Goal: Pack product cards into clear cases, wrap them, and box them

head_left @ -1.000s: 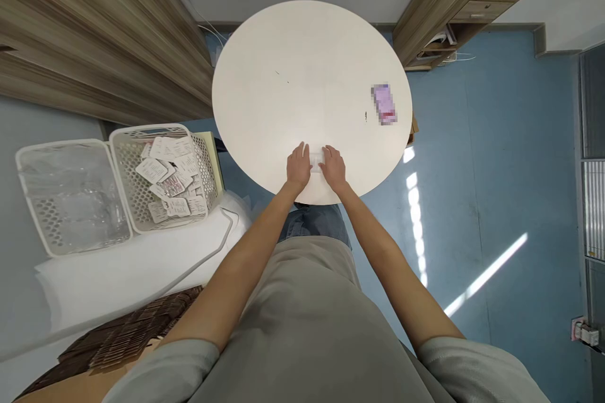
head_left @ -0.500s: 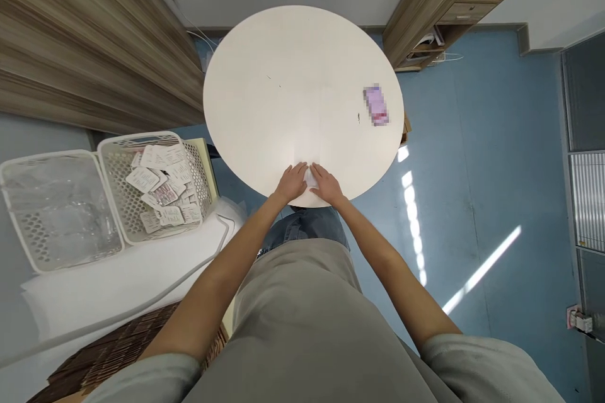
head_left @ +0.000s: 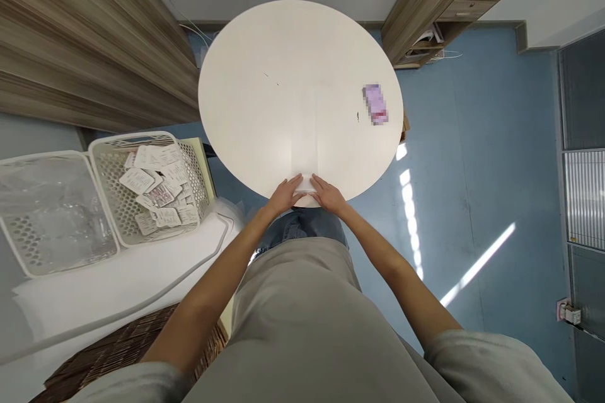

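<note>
My left hand [head_left: 285, 194] and my right hand [head_left: 329, 194] meet at the near edge of the round white table [head_left: 250, 69]. Between them lies a small white, slightly shiny folded sheet [head_left: 306, 184], its two ends gripped by my thumbs and fingers. Whether it is paper or plastic film I cannot tell. A pale strip [head_left: 304, 132] runs from it up the tabletop; it may be part of the sheet or a reflection. Off to the right on the table rests a blurred purple item [head_left: 375, 104].
At left, one white basket [head_left: 104, 214] holds printed white cards [head_left: 163, 186], and another [head_left: 19, 249] holds clear plastic bags [head_left: 70, 214]. Wooden cabinets [head_left: 94, 31] stand at the back left and right. A grey tube [head_left: 155, 296] crosses the white surface beside me.
My hands have slid slightly down toward the table's near edge and drawn a little apart, so more of the white folded sheet shows between them. The view has shifted slightly.
</note>
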Demonstrator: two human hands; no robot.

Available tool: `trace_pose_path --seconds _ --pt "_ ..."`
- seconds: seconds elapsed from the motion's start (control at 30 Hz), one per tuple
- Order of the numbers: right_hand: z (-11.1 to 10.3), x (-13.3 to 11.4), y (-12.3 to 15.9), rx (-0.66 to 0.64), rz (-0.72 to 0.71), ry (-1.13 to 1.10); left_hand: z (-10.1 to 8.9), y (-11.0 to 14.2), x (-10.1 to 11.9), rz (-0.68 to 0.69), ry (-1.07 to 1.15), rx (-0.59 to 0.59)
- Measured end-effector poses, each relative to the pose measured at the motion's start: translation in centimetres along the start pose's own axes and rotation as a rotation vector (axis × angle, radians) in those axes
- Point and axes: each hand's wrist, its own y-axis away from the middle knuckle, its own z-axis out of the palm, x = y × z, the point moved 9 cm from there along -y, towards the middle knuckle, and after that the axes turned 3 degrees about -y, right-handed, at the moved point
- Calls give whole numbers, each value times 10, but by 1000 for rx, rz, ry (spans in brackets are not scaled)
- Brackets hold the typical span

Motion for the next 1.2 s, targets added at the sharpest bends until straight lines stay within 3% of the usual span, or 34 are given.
trace_pose_path --seconds 0.27,0.5,0.57,0.63,0.7,0.8,0.9,1.03,1.2 --pt "-27 23 -37 56 289 -80 -34 -28 -13 -231 26 100" --pt "-42 42 -56 119 334 -91 -35 -51 -13 -411 -59 89" --pt "-47 43 -63 148 329 -64 -37 -56 -11 -444 -65 141" --pt "-52 39 -70 190 286 -44 -44 -64 -5 -403 -85 238" --pt "-54 35 -76 204 229 -42 -50 -75 8 -258 -112 298" --pt "-46 34 -78 130 196 -57 -46 -88 23 -35 -121 204" --pt "-36 33 -70 80 172 -50 -42 -88 18 -23 -93 84" --pt "-18 22 -49 104 139 30 -36 -65 13 -10 -62 108" --pt "14 2 -18 89 120 96 -6 -12 13 63 -118 106"
